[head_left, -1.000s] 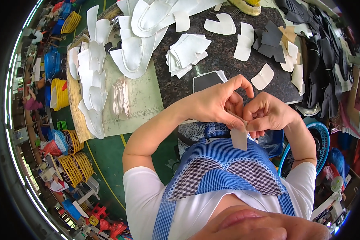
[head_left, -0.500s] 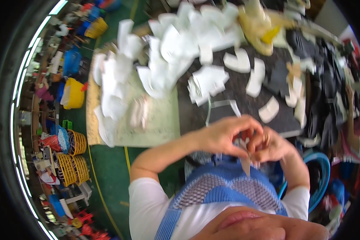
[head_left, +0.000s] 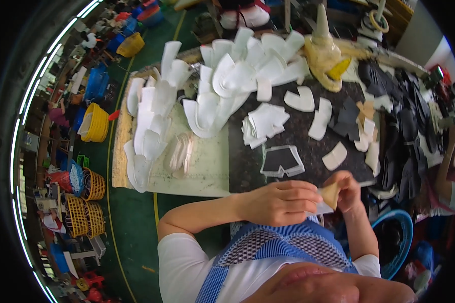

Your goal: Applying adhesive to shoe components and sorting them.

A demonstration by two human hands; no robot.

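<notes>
Just above the apron, my two hands hold a small tan-and-white piece (head_left: 329, 195) between them. My left hand (head_left: 284, 203) is closed on its left side, fingers bent over the white part. My right hand (head_left: 349, 192) pinches the tan part at its upper right; some of its fingertips are hidden. Beyond the hands, a thin white outline frame (head_left: 298, 158) lies on the dark board. Behind that sits a stack of white cut pieces (head_left: 265, 123). Single cream pieces, one curved (head_left: 320, 119) and one nearer (head_left: 334, 155), lie to the right.
Overlapping white curved pieces (head_left: 232, 76) cover the table's far side, with another row (head_left: 154, 123) at left. A bundle of pale strips (head_left: 181, 154) lies on the light board (head_left: 207, 174). A glue-stained, cone-topped container (head_left: 322, 55) stands far right. Black pieces (head_left: 412, 136) pile at the right.
My hands have moved apart a little, and the piece between them shows more clearly, raised and turned. The head view has shifted, so more of the table's far side shows.
</notes>
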